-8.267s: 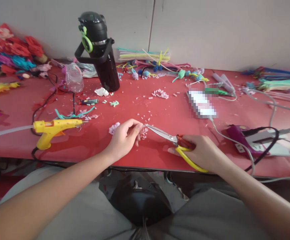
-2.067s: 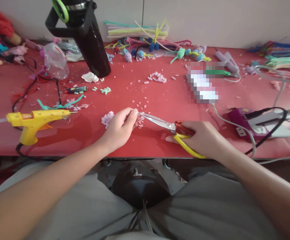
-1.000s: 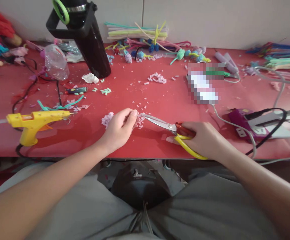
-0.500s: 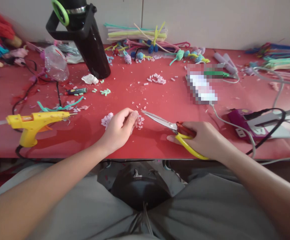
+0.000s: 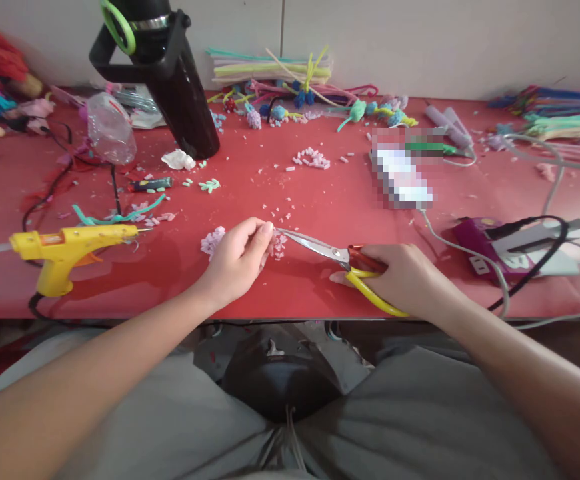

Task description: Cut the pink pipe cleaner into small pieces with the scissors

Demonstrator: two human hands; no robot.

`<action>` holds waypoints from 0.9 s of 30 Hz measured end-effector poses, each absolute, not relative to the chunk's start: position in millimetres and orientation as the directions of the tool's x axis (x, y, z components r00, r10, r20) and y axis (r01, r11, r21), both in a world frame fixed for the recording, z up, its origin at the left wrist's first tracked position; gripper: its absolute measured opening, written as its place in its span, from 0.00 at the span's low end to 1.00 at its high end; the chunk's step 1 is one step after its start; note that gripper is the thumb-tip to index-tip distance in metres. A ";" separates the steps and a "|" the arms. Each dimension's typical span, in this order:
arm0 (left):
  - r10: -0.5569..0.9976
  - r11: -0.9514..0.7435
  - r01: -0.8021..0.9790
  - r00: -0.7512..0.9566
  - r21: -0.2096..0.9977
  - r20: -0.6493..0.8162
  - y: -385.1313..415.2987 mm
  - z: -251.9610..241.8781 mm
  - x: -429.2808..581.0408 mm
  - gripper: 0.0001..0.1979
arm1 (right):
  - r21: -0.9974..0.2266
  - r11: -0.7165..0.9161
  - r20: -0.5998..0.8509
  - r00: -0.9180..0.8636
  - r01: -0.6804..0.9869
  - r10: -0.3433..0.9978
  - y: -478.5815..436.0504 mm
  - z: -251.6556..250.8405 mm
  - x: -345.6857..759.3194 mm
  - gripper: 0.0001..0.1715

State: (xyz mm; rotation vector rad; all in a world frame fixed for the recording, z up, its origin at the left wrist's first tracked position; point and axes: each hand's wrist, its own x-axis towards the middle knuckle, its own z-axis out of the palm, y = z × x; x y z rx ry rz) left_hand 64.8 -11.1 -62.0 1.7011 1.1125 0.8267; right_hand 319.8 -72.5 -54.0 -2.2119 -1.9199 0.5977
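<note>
My left hand (image 5: 243, 257) is closed in a pinch above the red table (image 5: 290, 293); whatever lies between thumb and forefinger is too small to make out. In my right hand (image 5: 405, 273) is a pair of scissors (image 5: 337, 255) with one red and one yellow handle. The scissor blades point left, nearly closed, with their tips right at my left fingertips. Beside my left hand lies a heap of pale pink pieces (image 5: 213, 240). Small pink trimmings (image 5: 279, 247) are scattered under the blade tips.
A yellow glue gun (image 5: 65, 250) lies at the left. Behind it stand a clear plastic bottle (image 5: 111, 130) and a black tumbler (image 5: 180, 93). Short pink pieces (image 5: 313, 159) lie mid-table. To the right are a pixelated device (image 5: 403, 175) on a cable and a purple power strip (image 5: 490, 250).
The scissors have moved slightly left, bringing their tips to my left fingertips, and the blades are closer together. My left hand keeps its pinch almost in place.
</note>
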 end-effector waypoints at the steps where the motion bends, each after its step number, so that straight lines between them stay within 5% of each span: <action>1: 0.930 -0.167 0.311 0.364 0.936 0.045 -11.2 -61.8 65.1 0.16 | -0.370 -0.165 -0.190 0.099 0.914 0.977 -72.4 -54.3 320.2 0.41; 11: 0.941 -0.083 0.195 0.338 0.977 0.013 -9.4 -64.9 64.5 0.20 | -0.417 -0.131 -0.168 0.065 0.899 0.984 -73.9 -53.9 321.9 0.39; 27: 0.935 -0.138 0.264 0.353 0.954 0.038 -9.7 -62.4 66.0 0.20 | -0.389 -0.106 -0.151 0.050 0.915 0.987 -74.9 -55.5 319.7 0.38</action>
